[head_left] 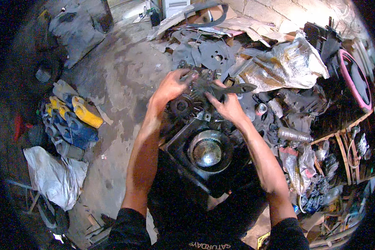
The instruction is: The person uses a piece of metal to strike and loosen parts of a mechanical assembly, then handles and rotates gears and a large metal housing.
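A dark, greasy metal assembly (201,87) with a round toothed part (181,107) sits just beyond a black square base (179,141). My left hand (174,83) curls over the assembly's upper left, fingers closed on it. On the right side, my right hand (225,104) grips the same assembly with bent fingers, some hidden by it. A flat dark arm-like piece (243,88) sticks out rightward above that hand; whether it is attached is unclear. Nearer to me, a round metal bowl (208,152) rests in the black base.
Beyond are dark plates (214,56), cardboard and a silvery sheet (279,62). Plastic bottles (293,135), a can (261,109) and scrap crowd the right, near a pink-rimmed oval object (362,83). Yellow-and-blue items (85,112) and a white sack (56,177) lie on the concrete floor at left.
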Motion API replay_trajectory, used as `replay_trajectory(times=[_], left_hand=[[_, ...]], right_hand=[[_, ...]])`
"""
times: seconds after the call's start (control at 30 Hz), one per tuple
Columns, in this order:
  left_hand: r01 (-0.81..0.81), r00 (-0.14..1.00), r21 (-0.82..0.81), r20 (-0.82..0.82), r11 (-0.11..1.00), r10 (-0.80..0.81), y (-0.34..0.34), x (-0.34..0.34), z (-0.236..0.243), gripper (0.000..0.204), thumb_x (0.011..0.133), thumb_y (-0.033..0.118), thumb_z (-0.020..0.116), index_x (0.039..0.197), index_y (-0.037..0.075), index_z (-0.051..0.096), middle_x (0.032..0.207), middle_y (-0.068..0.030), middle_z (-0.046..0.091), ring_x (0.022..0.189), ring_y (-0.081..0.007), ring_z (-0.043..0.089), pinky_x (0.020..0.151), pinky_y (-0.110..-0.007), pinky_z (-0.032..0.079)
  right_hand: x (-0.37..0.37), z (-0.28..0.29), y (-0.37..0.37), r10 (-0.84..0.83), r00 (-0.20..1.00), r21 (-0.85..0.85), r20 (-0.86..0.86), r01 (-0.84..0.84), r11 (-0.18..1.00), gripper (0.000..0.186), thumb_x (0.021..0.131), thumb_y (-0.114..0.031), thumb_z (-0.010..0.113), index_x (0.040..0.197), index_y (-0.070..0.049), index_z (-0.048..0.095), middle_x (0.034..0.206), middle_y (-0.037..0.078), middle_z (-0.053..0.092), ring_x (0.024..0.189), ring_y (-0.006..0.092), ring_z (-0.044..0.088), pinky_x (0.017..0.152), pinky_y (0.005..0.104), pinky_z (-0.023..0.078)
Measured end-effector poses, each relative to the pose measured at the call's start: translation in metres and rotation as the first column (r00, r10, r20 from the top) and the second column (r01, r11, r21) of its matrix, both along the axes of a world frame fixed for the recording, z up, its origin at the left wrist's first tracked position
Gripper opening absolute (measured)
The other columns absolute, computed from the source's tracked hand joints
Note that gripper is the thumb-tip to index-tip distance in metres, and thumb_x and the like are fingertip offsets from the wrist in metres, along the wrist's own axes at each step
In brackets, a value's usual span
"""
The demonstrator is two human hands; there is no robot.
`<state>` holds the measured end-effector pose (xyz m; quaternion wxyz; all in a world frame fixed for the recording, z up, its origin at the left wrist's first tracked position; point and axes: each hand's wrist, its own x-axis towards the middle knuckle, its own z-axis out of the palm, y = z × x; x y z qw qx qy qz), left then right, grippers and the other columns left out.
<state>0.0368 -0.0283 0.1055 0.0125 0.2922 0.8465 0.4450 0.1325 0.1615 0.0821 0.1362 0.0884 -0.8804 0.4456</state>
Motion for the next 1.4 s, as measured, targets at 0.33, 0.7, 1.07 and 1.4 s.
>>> replay_trajectory(times=[0.33,0.7,1.07,1.4], left_hand=[[-0.117,0.993,-0.134,-0.048,0.984,0.112,-0.007,-0.005,0.000,0.056,0.084,0.051,0.056,0.113,0.004,0.063,0.124,-0.0233,0.046,0.120,-0.0376,0.038,0.103,-0.042,0.031],[-0.261,0.691,0.187,-0.649,0.947,0.319,0.006,0.013,-0.013,0.021,0.075,0.026,0.069,0.092,0.014,0.070,0.090,-0.0103,0.064,0.086,-0.0311,0.059,0.075,-0.041,0.048],[-0.285,0.709,0.025,-0.667,0.958,0.228,0.020,0.027,-0.020,0.019,0.075,0.021,0.065,0.092,0.013,0.071,0.089,-0.0086,0.064,0.083,-0.0298,0.060,0.072,-0.040,0.050],[-0.039,0.817,0.251,-0.550,0.967,0.175,-0.006,0.026,-0.011,0.012,0.081,0.009,0.064,0.091,0.002,0.066,0.088,-0.0144,0.067,0.082,-0.0308,0.065,0.073,-0.037,0.051]], right_hand=[[0.003,0.020,-0.010,-0.019,0.997,0.063,-0.078,0.024,0.998,0.041,0.083,-0.016,0.064,0.118,0.001,0.053,0.111,0.022,0.060,0.107,0.0330,0.058,0.093,0.0379,0.043],[-0.013,0.003,-0.005,-0.004,0.981,0.177,-0.194,0.039,0.983,0.040,0.083,-0.020,0.064,0.118,-0.002,0.055,0.110,0.020,0.061,0.104,0.0344,0.058,0.091,0.0390,0.044],[-0.007,0.021,-0.017,-0.008,0.976,-0.048,-0.218,-0.002,0.999,0.028,0.082,-0.012,0.063,0.106,0.001,0.059,0.098,0.020,0.065,0.092,0.0344,0.062,0.082,0.0393,0.047],[0.014,-0.060,0.013,0.102,0.990,0.219,-0.095,-0.079,0.973,0.044,0.077,-0.013,0.069,0.117,-0.003,0.053,0.112,0.024,0.056,0.111,0.0373,0.051,0.094,0.0414,0.042]])
